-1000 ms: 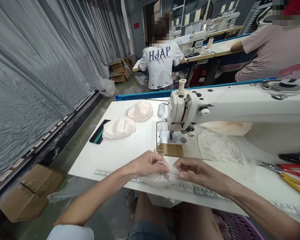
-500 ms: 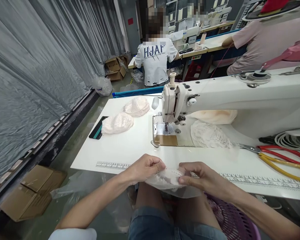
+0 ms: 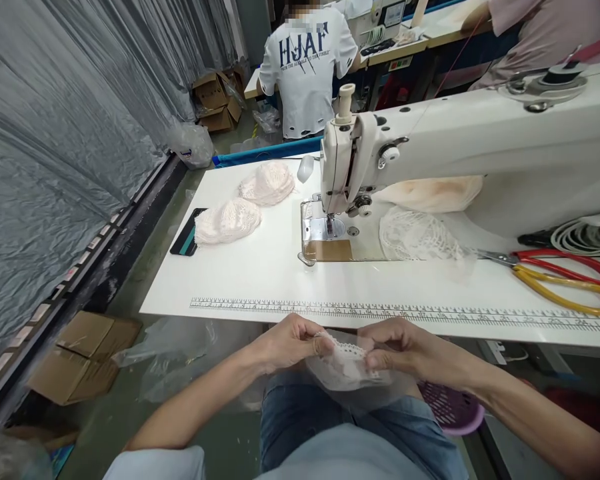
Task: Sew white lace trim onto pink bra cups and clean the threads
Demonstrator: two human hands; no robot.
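Note:
A sheer white lace piece (image 3: 347, 373) with a scalloped edge hangs between my two hands, over my lap at the table's front edge. My left hand (image 3: 300, 343) pinches its left end between thumb and fingers. At the other end, my right hand (image 3: 400, 347) grips the fabric, its thumb on top. Beyond them stands a white sewing machine (image 3: 343, 167), its presser foot (image 3: 330, 225) over the metal plate. More white lace (image 3: 417, 233) lies under the machine's arm, beside a beige cup-shaped piece (image 3: 433, 193).
Two piles of pale lace cups (image 3: 227, 221) lie on the table's left, one partly over a dark phone-like object (image 3: 186, 233). Scissors (image 3: 565, 273) with red and yellow handles rest at right. A purple basket (image 3: 453, 407) stands below. A co-worker in a white shirt (image 3: 305, 73) sits ahead.
The view has tilted downward, so the table and machine appear higher. Both hands keep hold of the lace piece, which now hangs a little away from the table edge.

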